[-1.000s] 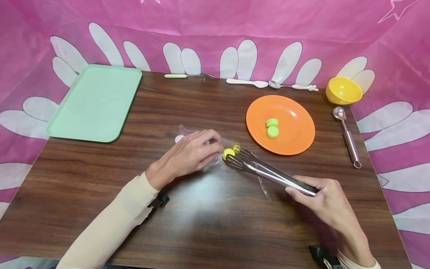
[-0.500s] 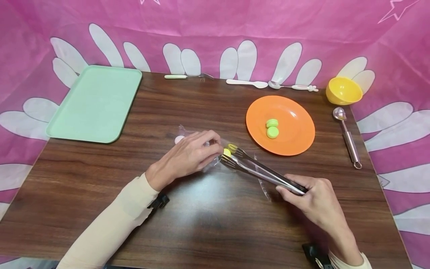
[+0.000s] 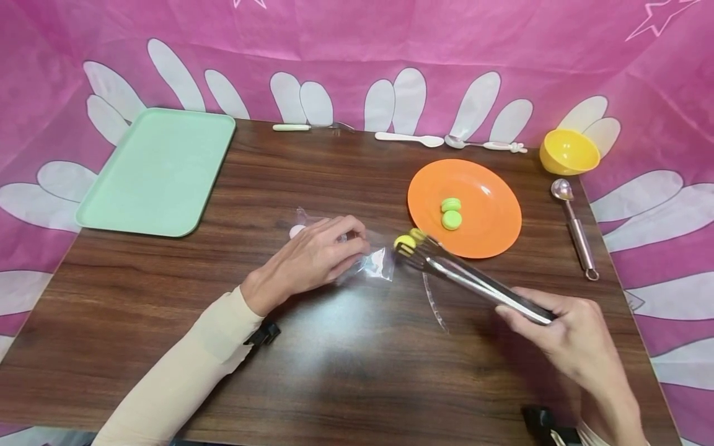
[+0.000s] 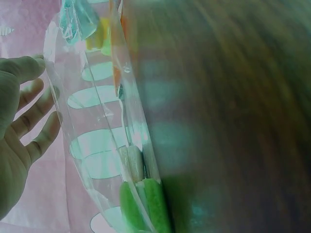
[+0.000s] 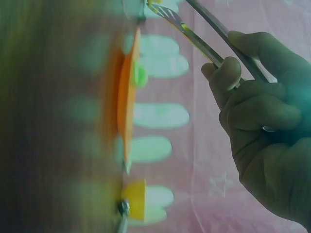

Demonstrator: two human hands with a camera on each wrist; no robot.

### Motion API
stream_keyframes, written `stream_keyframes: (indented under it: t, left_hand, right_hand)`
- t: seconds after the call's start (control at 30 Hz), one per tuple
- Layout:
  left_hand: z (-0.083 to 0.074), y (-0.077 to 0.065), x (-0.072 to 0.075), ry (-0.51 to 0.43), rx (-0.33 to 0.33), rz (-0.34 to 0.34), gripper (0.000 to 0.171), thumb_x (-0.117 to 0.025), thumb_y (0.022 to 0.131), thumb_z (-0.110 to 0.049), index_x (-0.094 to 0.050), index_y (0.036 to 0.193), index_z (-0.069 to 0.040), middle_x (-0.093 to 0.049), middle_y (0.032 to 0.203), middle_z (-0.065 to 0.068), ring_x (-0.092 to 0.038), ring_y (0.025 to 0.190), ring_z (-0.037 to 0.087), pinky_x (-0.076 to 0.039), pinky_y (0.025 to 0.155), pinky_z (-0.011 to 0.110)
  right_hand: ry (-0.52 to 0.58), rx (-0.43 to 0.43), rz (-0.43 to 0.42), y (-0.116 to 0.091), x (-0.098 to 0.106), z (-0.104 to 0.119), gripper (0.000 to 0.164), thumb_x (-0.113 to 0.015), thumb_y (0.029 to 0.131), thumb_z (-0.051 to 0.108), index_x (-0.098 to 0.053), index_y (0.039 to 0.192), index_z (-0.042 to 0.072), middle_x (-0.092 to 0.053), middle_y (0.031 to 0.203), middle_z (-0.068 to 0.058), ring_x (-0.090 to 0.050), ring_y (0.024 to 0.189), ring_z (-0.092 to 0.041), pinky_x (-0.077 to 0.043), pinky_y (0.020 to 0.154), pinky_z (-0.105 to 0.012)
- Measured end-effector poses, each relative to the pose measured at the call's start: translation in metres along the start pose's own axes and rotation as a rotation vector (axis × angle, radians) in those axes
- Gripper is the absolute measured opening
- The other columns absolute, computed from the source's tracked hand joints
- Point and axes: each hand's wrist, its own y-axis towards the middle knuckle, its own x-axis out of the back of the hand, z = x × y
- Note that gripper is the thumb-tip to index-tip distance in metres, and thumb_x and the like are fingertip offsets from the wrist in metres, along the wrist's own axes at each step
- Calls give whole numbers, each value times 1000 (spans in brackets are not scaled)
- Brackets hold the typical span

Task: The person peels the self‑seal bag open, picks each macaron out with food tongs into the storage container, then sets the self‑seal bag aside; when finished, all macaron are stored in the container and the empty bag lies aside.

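My left hand (image 3: pixel 315 254) holds the rim of a clear plastic package (image 3: pixel 380 265) at the table's middle. A pale pink macaron (image 3: pixel 297 230) shows past the knuckles. Inside the package, the left wrist view shows a green macaron (image 4: pixel 143 206) and a pale one (image 4: pixel 132 162). My right hand (image 3: pixel 574 337) grips metal tongs (image 3: pixel 474 280) by their handle end. Between the slotted tips sits a yellow macaron (image 3: pixel 405 244), slightly blurred, near the left rim of an orange plate (image 3: pixel 493 226). Two green macarons (image 3: pixel 452 219) lie on that plate.
A mint green tray (image 3: pixel 162 173) lies at the left. Along the back edge are a fork (image 3: pixel 292 127), a white spoon (image 3: pixel 409 138) and a metal spoon (image 3: pixel 485 144). A yellow bowl (image 3: pixel 570 153) and a scoop (image 3: pixel 577 232) stand right. A clear strip (image 3: pixel 435 303) lies below the tongs.
The tongs first moved slightly left onto the yellow macaron, then right and up with it, out of the package toward the plate. My left hand has stayed in place.
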Motion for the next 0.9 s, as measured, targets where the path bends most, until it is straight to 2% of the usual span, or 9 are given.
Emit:
stream_keyframes:
  t: [0.1,0.23,0.53,0.6,0.67,0.73,0.8,0.83,0.9]
  left_hand:
    - [0,0,0,-3,-3,-7,7,-71,104,-11,-77,107,-12,-70,116,5,-68,97,19,-59,84,34]
    - [-1,0,-1,-12,2,-3,6,-71,104,-11,-77,107,-12,-71,116,4,-68,96,19,-59,84,34]
    - [-2,0,0,-19,7,1,7,-71,104,-11,-77,107,-12,-71,117,4,-69,98,19,-59,85,34]
    - [-2,0,0,-18,9,2,7,-71,103,-11,-77,107,-12,-71,117,4,-69,98,19,-59,85,33]
    - [-1,0,0,-14,8,2,7,-72,103,-10,-78,107,-12,-71,117,4,-69,98,19,-59,85,33]
    - [-1,0,0,-15,8,3,7,-72,103,-10,-78,107,-11,-71,117,4,-68,98,19,-59,85,34]
    - [-1,0,-1,-15,7,2,7,-71,103,-11,-78,107,-11,-71,117,5,-69,98,19,-59,85,34]
    - [-1,0,-1,-16,6,0,7,-72,103,-11,-78,107,-11,-71,117,5,-69,98,19,-59,85,34]
    - [-1,-1,-1,-15,7,-2,7,-72,103,-11,-78,107,-11,-71,117,4,-69,98,19,-59,85,34]
  right_hand:
    - [-32,-104,-48,2,13,-12,34,-97,75,10,-85,107,6,-60,85,51,-50,64,11,-40,53,-13]
    - [-91,-223,-101,6,23,-29,39,-94,79,18,-83,113,1,-52,80,57,-46,64,12,-38,55,-12]
    - [-151,-310,-191,7,22,-49,42,-94,78,22,-83,112,2,-55,60,46,-40,59,9,-36,57,-12]
    - [-158,-326,-189,7,23,-51,42,-94,79,24,-83,114,3,-65,60,32,-41,61,13,-37,59,-11]
    - [-167,-336,-183,8,23,-54,44,-94,79,26,-83,115,3,-77,67,5,-41,64,17,-37,61,-10]
    - [-176,-347,-177,8,24,-56,44,-94,80,27,-82,116,4,-79,80,-16,-41,67,21,-37,63,-10]
    - [-168,-359,-174,7,24,-58,46,-94,80,27,-82,117,3,-82,81,-1,-41,70,23,-37,64,-9]
    - [-161,-361,-174,6,24,-58,47,-94,80,26,-82,117,2,-81,79,15,-42,71,24,-36,65,-8]
    - [-146,-366,-174,6,24,-56,47,-94,79,26,-81,117,1,-64,76,46,-43,73,25,-36,67,-6]
